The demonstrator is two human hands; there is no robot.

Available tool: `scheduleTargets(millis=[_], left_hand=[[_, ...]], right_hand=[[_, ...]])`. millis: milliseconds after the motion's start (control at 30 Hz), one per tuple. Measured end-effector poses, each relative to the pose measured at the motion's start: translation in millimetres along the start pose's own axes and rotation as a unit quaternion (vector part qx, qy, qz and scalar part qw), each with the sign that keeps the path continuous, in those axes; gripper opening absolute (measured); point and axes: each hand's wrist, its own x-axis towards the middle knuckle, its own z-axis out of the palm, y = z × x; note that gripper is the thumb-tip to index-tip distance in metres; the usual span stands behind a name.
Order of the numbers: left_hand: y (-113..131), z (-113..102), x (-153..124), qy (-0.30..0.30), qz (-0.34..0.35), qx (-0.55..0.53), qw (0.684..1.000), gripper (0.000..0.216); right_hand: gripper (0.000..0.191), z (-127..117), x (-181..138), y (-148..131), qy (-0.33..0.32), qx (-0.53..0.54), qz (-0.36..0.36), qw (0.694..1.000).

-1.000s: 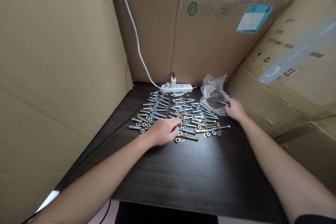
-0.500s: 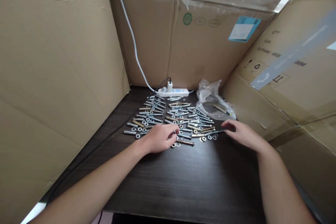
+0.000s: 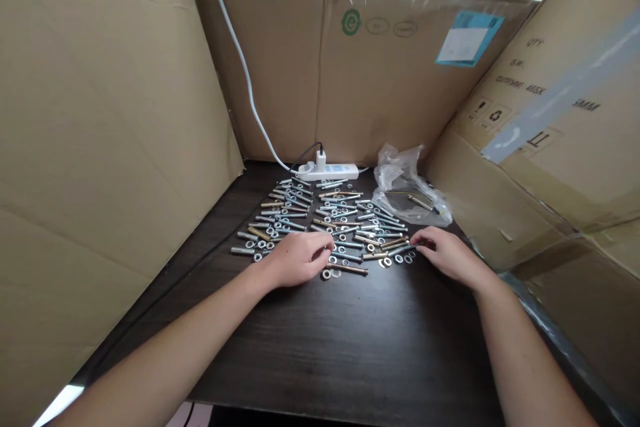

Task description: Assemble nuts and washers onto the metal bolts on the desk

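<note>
Many metal bolts, sleeves, nuts and washers lie in rough columns on the dark table (image 3: 350, 340). My right hand (image 3: 445, 253) is at the right edge of the spread, thumb and fingertips closed round the end of a silver bolt (image 3: 401, 249). This bolt points left toward a brass-coloured sleeve (image 3: 374, 256); whether they touch I cannot tell. A nut (image 3: 399, 259) and a washer (image 3: 388, 262) lie just below it. My left hand (image 3: 300, 259) rests over the middle columns with curled fingers, and what they hold, if anything, is hidden. A copper-toned bolt (image 3: 350, 269) lies beside its fingertips.
Cardboard walls close in the left (image 3: 125, 113), back (image 3: 265, 27) and right (image 3: 565, 167). A white power strip (image 3: 345, 172) with a plug stands behind the hardware. A clear plastic bag (image 3: 400, 177) holds some metal parts at the back right. A black cable (image 3: 200, 259) crosses the left side.
My right hand has moved left along the silver bolt's line, and its fingers have come closer together. My left hand keeps nearly the same place. The view has shifted slightly.
</note>
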Motion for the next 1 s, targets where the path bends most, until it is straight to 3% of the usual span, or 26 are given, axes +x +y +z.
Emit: scheduleTargets(millis=[367,467,600,733,833,1000], left_hand=[[1,-2,0,-0.003,-0.005,-0.002,1.000,0.013],[2,-1,-1,0.031,-0.022,-0.019,0.999,0.020],[1,4,-3,0.098,-0.041,-0.092,0.990,0.039],[0,11,-2,0.100,-0.055,-0.203,0.972,0.036],[0,13,-1,0.113,-0.026,-0.221,0.968,0.015],[-1,12,0,0.110,-0.021,-0.205,0.972,0.008]], right_hand=[[0.020,-6,-5,-2,0.034,0.143,0.031,0.989],[0.022,-3,-1,-27,0.058,0.189,0.032,0.980],[0.019,3,9,-89,0.064,0.247,-0.017,0.967],[0.012,18,15,-140,0.065,0.284,-0.077,0.954],[0.011,35,14,-154,0.082,0.297,-0.111,0.945],[0.014,56,7,-157,0.123,0.288,-0.139,0.939]])
